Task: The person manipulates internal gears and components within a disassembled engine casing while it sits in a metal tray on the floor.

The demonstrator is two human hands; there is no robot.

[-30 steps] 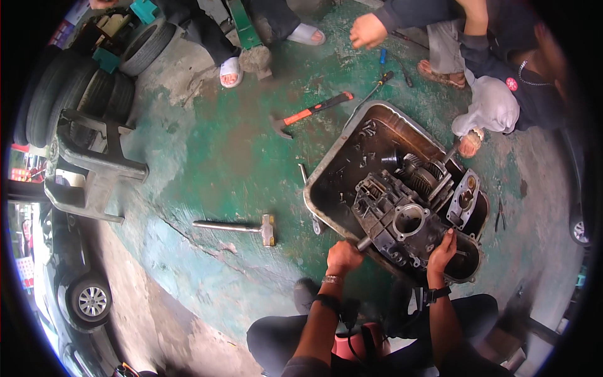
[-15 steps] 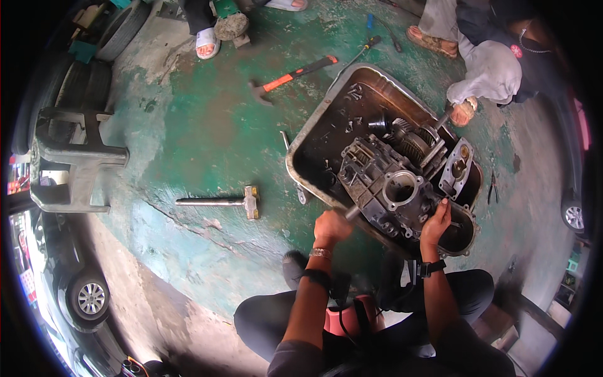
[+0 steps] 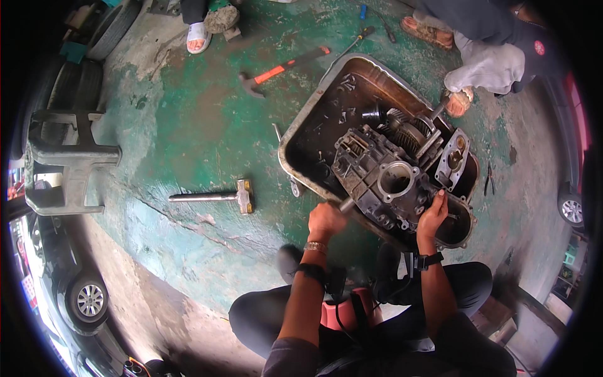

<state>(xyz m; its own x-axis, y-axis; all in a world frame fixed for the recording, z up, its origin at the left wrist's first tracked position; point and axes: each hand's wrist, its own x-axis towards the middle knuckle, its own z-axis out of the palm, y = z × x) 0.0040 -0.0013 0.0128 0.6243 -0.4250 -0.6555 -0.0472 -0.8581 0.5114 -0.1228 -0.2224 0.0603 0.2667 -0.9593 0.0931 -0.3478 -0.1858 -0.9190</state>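
Note:
A dark metal gearbox housing (image 3: 370, 179) with a round flanged bore leans in a large oily metal pan (image 3: 295, 132). My right hand (image 3: 432, 217) grips the housing's near right edge, fingers pointing up along it. Closed in a fist, my left hand (image 3: 326, 221) is at the pan's near left rim, around a short metal bar (image 3: 347, 204) whose blunt end sticks out toward the housing. The rest of that bar is hidden by the fist. Behind the housing lie toothed gears (image 3: 405, 132) on a shaft, and a flat metal cover plate (image 3: 452, 160) stands to their right.
A short-handled mallet (image 3: 244, 196) and an orange-handled claw hammer (image 3: 254, 81) lie on the green floor to the left. Pliers (image 3: 489, 180) are right of the pan, a screwdriver (image 3: 364, 32) beyond it. Another person's sandalled foot (image 3: 458, 102) is close to the pan's far right. A plastic stool (image 3: 69, 157) stands left.
The whole scene has shifted slightly up and left with my head. Both hands keep their places at the housing, and the bar by my left fist looks sharper than before.

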